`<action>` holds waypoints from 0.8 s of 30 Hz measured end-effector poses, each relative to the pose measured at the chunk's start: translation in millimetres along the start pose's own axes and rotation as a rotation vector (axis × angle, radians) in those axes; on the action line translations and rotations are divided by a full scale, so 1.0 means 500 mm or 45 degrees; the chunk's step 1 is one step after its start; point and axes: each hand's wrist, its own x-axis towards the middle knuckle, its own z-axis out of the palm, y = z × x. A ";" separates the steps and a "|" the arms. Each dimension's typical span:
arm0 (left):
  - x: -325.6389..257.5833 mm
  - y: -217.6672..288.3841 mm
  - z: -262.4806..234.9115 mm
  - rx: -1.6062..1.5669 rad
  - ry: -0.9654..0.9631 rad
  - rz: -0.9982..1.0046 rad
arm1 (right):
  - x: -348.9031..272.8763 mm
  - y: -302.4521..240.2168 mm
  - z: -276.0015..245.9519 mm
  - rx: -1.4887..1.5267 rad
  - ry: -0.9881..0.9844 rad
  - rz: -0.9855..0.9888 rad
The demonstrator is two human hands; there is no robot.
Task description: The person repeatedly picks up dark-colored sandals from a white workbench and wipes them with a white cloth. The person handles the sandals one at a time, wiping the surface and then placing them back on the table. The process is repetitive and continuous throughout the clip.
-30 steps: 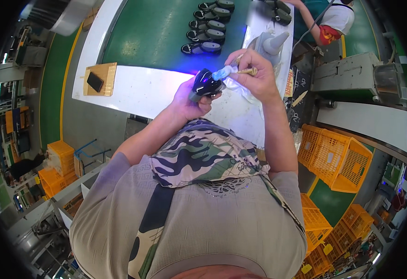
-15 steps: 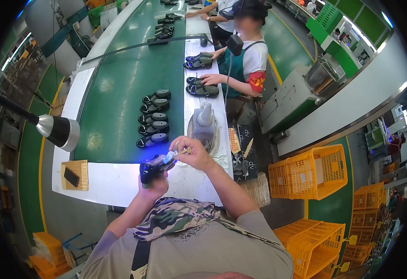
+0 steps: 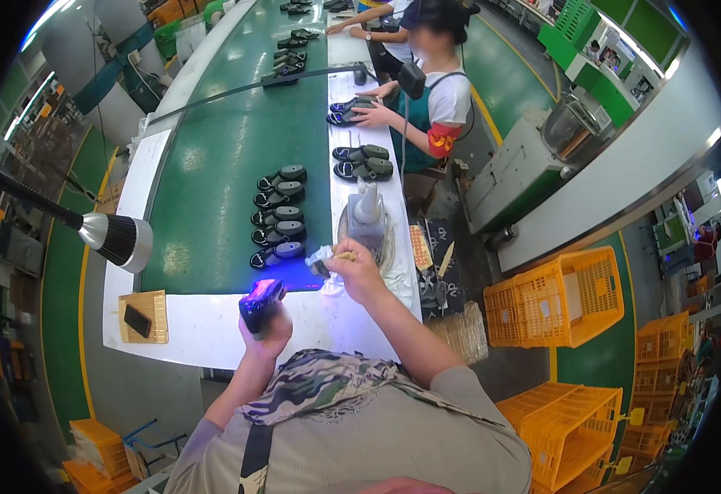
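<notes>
My left hand [image 3: 270, 326] is closed around a dark shoe [image 3: 262, 303], raised above the near end of the white table. Violet-blue light glints off the shoe's surface. To its right, my right hand [image 3: 355, 270] pinches a crumpled white cloth [image 3: 320, 258] together with a small yellowish piece, perhaps a handle; its kind is hard to make out. Shoe and cloth are apart. Beyond my hands, several dark strapped shoes [image 3: 276, 216] lie in a column on the green conveyor belt [image 3: 212, 185]. A pale spouted bottle [image 3: 366, 216] stands just past my right hand.
A phone [image 3: 137, 322] lies on a tan board [image 3: 160, 316] at the left, near a lamp head [image 3: 122, 241]. Across the right side, a co-worker's hands [image 3: 373, 113] touch shoes; another pair [image 3: 363, 163] lies closer. Yellow crates [image 3: 554, 298] stand at the right.
My right hand has drawn the cloth away from the shoe, to the right. The shoe in my left hand has turned. The co-worker's hands have shifted from the nearer pair to the farther one.
</notes>
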 end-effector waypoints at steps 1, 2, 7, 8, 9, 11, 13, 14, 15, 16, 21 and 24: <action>-0.015 -0.002 -0.002 0.015 0.041 0.042 | -0.009 0.006 0.000 0.027 0.012 0.028; -0.029 -0.002 -0.003 -0.033 0.022 0.071 | -0.008 0.018 -0.001 0.060 0.038 0.063; -0.097 0.009 -0.030 0.053 0.006 0.349 | -0.006 0.043 0.006 0.022 0.024 0.237; -0.104 0.016 -0.036 0.052 -0.040 0.395 | 0.002 0.067 -0.011 0.035 0.004 0.269; -0.112 0.003 -0.001 -0.050 0.101 0.514 | -0.002 0.064 0.001 0.055 -0.051 0.305; -0.153 -0.004 0.024 0.071 0.159 0.581 | 0.003 0.089 -0.003 0.214 -0.164 0.396; -0.202 -0.032 0.017 -0.089 0.139 0.774 | 0.000 0.116 0.005 0.251 -0.237 0.587; -0.234 -0.047 0.022 -0.088 0.232 0.877 | 0.004 0.140 -0.005 0.283 -0.299 0.674; -0.264 -0.057 0.032 -0.082 0.321 0.959 | 0.010 0.167 -0.002 0.317 -0.347 0.742; -0.305 -0.068 0.031 -0.054 0.309 1.034 | 0.004 0.178 0.032 0.308 -0.296 0.815; -0.489 -0.077 0.040 0.313 0.452 1.563 | 0.006 0.241 0.106 0.260 -0.516 1.009; -0.624 -0.051 0.087 0.479 0.601 1.808 | -0.007 0.277 0.150 0.217 -0.655 1.085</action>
